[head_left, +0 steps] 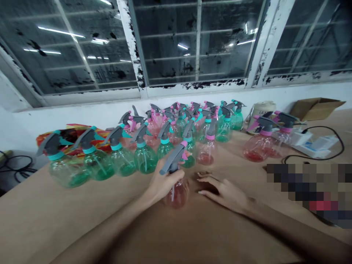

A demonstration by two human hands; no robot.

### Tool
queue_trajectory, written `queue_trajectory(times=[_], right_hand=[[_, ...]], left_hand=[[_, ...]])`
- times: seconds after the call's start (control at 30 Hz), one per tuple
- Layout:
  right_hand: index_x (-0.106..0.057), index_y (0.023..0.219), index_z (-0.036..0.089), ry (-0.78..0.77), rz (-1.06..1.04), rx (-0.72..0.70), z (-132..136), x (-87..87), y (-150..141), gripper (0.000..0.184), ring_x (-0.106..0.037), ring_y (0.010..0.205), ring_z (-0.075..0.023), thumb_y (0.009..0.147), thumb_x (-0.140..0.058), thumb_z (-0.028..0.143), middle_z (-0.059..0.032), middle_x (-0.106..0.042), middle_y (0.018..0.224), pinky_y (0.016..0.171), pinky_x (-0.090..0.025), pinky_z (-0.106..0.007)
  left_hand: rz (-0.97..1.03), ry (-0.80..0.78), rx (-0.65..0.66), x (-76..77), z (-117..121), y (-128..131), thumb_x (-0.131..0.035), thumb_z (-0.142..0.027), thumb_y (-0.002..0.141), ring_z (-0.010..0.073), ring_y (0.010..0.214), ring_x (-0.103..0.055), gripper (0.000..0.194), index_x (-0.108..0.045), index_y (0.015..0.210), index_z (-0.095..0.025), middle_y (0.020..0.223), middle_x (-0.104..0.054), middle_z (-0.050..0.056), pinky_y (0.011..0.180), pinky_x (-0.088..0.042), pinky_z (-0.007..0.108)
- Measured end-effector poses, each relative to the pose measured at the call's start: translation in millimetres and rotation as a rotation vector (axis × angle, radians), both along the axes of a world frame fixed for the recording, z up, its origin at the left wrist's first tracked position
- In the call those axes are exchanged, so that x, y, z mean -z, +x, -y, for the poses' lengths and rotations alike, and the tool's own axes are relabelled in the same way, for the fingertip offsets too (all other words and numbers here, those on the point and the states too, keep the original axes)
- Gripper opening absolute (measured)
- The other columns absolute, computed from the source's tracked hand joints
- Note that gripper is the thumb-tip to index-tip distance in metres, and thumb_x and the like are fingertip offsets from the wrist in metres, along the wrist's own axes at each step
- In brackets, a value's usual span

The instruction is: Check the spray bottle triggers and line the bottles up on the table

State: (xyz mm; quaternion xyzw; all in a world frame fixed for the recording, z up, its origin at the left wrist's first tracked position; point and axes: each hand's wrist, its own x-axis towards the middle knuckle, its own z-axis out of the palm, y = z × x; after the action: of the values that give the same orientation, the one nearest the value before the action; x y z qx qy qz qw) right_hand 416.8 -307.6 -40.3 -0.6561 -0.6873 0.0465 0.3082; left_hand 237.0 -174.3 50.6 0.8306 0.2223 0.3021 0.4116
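Note:
My left hand (162, 183) is wrapped round the neck of a pink spray bottle (177, 192) with a grey trigger head, which stands on the brown table (68, 220). My right hand (224, 190) lies flat on the table just right of that bottle, fingers stretched toward it, holding nothing. Behind them stand several green spray bottles (144, 156) and pink spray bottles (206, 148) in rows.
Two pink bottles (260, 145) stand apart at the right, near a white power strip (310, 145) with a black cable. A cardboard box (316, 108) and a beige container (262, 108) sit by the wall. A red bag (73, 134) lies at the left. Windows run above.

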Motion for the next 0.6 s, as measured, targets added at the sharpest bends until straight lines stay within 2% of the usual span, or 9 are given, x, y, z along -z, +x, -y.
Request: queue_trajectory(times=[0.1,0.2,0.27,0.37,0.53,0.6], right_hand=[[-0.060,0.120,0.024,0.034,0.028,-0.049,-8,7.3,1,0.037,-0.056,0.122,-0.0215,0.090,-0.055,0.043,-0.0074,-0.062,0.129,0.102,-0.047,-0.044],[-0.058,0.124,0.023,0.019,0.045,-0.080,-14,9.1,-1,0.040,-0.054,0.124,-0.0219,0.090,-0.054,0.045,-0.0078,-0.061,0.131,0.104,-0.045,-0.045],[-0.058,0.126,0.023,0.003,0.053,-0.090,-16,8.6,-2,0.042,-0.053,0.125,-0.0222,0.090,-0.054,0.046,-0.0078,-0.060,0.132,0.104,-0.045,-0.045],[-0.057,0.127,0.022,-0.008,0.073,-0.096,-18,7.7,-1,0.044,-0.052,0.126,-0.0231,0.090,-0.053,0.046,-0.0090,-0.059,0.133,0.105,-0.044,-0.046],[-0.057,0.128,0.019,-0.030,0.093,-0.108,-17,5.9,-2,0.045,-0.052,0.126,-0.0230,0.091,-0.052,0.044,-0.0094,-0.059,0.133,0.105,-0.044,-0.046],[-0.058,0.126,0.019,-0.037,0.091,-0.101,-17,5.1,-2,0.044,-0.052,0.126,-0.0230,0.091,-0.052,0.044,-0.0090,-0.059,0.133,0.105,-0.044,-0.046]], left_hand=[[-0.022,0.015,0.024,-1.9,-1,7,-0.052,-0.024,0.071,0.0186,0.069,-0.062,0.026,-0.063,0.094,-0.025,0.075,-0.067,0.000,0.068,-0.052,0.033],[-0.033,0.017,0.007,-2.7,-1,13,-0.052,-0.025,0.075,0.0172,0.063,-0.062,0.020,-0.064,0.091,-0.024,0.071,-0.067,-0.001,0.062,-0.053,0.030],[-0.019,0.004,0.029,-2.3,-1,16,-0.051,-0.022,0.074,0.0168,0.063,-0.062,0.025,-0.065,0.095,-0.024,0.070,-0.066,-0.001,0.061,-0.053,0.029],[0.017,-0.025,0.069,-2.2,-1,17,-0.050,-0.018,0.071,0.0180,0.070,-0.065,0.034,-0.065,0.100,-0.024,0.078,-0.069,0.001,0.067,-0.054,0.031],[-0.035,-0.048,0.090,-4.5,-1,15,-0.048,-0.018,0.071,0.0176,0.070,-0.065,0.037,-0.065,0.104,-0.025,0.086,-0.071,0.001,0.064,-0.054,0.031],[-0.029,-0.077,0.095,-4.3,0,15,-0.049,-0.019,0.071,0.0176,0.074,-0.065,0.036,-0.065,0.102,-0.024,0.089,-0.071,0.001,0.068,-0.055,0.031]])
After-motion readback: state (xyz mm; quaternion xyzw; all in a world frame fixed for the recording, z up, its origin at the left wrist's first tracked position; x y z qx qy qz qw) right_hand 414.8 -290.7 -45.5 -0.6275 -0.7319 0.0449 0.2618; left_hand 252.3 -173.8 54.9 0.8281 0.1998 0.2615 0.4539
